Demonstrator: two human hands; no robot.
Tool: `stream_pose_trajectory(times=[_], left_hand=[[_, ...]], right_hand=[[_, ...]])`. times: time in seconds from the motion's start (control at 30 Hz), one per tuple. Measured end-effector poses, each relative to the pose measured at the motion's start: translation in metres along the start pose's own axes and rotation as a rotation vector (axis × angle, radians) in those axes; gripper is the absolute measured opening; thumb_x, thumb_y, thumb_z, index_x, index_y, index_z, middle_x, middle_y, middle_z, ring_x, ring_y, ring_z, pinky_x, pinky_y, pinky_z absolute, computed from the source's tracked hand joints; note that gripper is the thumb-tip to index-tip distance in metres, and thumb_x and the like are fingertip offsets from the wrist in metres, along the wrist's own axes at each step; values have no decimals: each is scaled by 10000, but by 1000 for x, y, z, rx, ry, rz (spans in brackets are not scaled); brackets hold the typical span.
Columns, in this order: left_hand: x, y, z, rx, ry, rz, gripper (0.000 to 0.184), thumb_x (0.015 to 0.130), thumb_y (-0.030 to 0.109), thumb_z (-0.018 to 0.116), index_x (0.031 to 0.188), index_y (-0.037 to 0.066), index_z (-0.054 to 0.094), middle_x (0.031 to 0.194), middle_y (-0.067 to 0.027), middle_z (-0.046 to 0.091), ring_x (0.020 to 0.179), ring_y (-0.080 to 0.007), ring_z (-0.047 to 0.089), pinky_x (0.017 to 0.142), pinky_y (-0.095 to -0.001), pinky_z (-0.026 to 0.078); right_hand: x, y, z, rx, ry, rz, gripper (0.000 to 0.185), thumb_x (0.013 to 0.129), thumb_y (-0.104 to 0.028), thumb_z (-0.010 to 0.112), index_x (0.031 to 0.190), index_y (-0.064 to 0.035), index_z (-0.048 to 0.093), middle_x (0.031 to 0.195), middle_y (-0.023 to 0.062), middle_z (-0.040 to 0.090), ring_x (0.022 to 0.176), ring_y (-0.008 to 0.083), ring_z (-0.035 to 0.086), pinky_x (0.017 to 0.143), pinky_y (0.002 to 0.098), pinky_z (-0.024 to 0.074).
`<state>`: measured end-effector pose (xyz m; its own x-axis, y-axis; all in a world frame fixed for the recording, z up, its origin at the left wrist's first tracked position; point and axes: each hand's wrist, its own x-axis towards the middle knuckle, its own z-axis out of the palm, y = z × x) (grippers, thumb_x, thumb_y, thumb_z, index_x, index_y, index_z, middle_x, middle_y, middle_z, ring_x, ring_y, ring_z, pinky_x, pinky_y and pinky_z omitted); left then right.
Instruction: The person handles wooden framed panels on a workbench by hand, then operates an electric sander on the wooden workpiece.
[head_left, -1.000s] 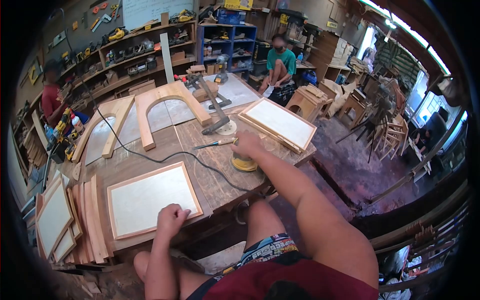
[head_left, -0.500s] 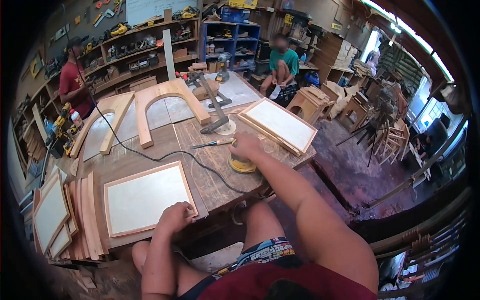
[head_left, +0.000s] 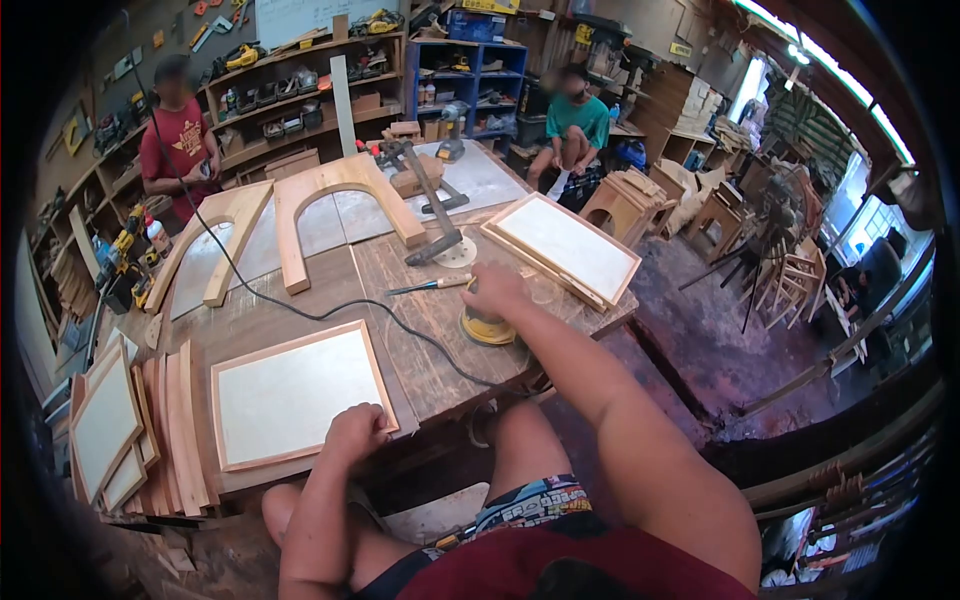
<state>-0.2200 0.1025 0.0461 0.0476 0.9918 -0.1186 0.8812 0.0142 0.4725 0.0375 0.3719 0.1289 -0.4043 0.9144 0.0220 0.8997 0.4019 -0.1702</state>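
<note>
My right hand [head_left: 497,290] is wrapped round the top of a yellow sander [head_left: 487,328], which stands on the worn wooden bench [head_left: 400,345] near its front edge. A black cord [head_left: 330,312] crosses the bench. My left hand [head_left: 358,432] is curled at the lower right corner of a wood-framed white panel [head_left: 295,395]; whether its fingers grip anything is hidden. Just behind the sander lies a chisel [head_left: 430,285] with a wooden handle. A clamp [head_left: 432,215] rests beyond it, beside a round perforated disc [head_left: 456,252].
Two arched wooden pieces [head_left: 350,177] lie at the back. More framed panels are stacked at the right [head_left: 565,245] and left [head_left: 103,425], beside curved slats [head_left: 180,430]. One person [head_left: 182,150] stands back left; another [head_left: 577,135] sits beyond the bench.
My left hand has shifted slightly right along the panel's front edge. The person at the back left has moved right and turned toward the bench. My right hand stays on the sander.
</note>
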Motion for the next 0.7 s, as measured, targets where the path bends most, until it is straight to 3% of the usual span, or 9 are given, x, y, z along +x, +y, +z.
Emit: stream_pose_trajectory(times=[0.2,0.4,0.7], left_hand=[[-1,14,5,-90,102,114,225,803,215,801,818,67,633,870,-129,668,864,-351,649,767,-448,520],[6,4,26,-163,243,63,274,811,264,816,776,66,631,797,-132,650,804,-360,647,738,-464,517],[15,3,23,-171,117,-60,304,821,314,822,795,72,639,812,-145,691,799,-371,671,724,-475,517]], right_hand=[[-2,-1,-1,4,-11,17,601,878,-512,661,1336,-125,633,1310,191,640,1229,350,614,1041,465,499],[0,-2,2,-11,-7,23,603,882,-519,654,1341,-130,625,1308,182,636,1245,344,606,1053,467,489],[5,-3,5,-28,-15,38,608,891,-524,654,1352,-129,617,1309,182,632,1244,351,607,1043,479,496]])
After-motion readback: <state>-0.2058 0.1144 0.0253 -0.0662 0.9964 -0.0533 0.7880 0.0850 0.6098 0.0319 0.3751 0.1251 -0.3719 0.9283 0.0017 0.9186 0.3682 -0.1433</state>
